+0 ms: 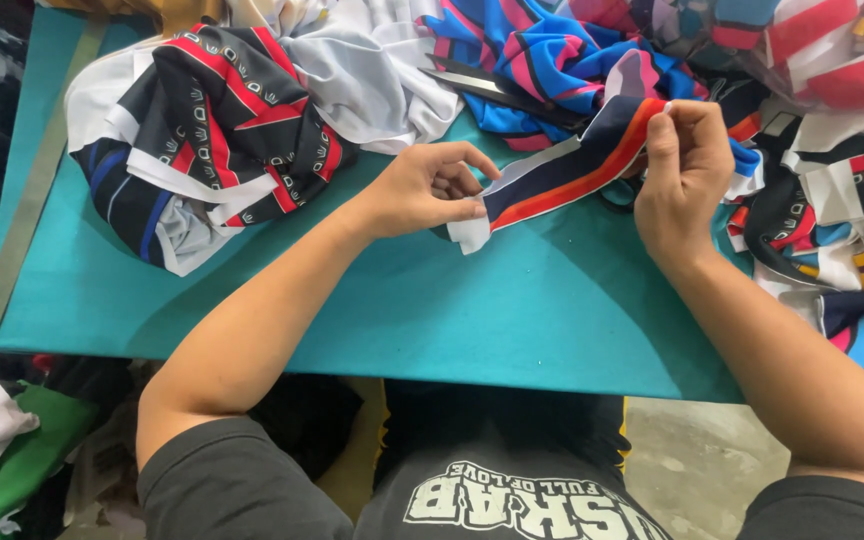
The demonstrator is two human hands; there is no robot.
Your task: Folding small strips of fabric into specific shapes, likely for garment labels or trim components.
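**Both hands pinching a striped fabric strip**

Pinching together, the left hand [422,190] is clamping the lower white-tipped end of the striped fabric strip [567,165], while the right hand [682,175] is gripping its upper end at two o'clock. Stretched between them, the strip is hanging just above the teal table [402,300]. Scissors [497,92] are lying at twelve o'clock on the fabric pile [222,130]. A metal ruler [32,195] is resting at nine o'clock.

Both hands pinched a striped strip [564,170] over the teal table [512,310]: left hand [422,190] at its white end, right hand [687,170] at its far end, scissors [497,92] beyond.
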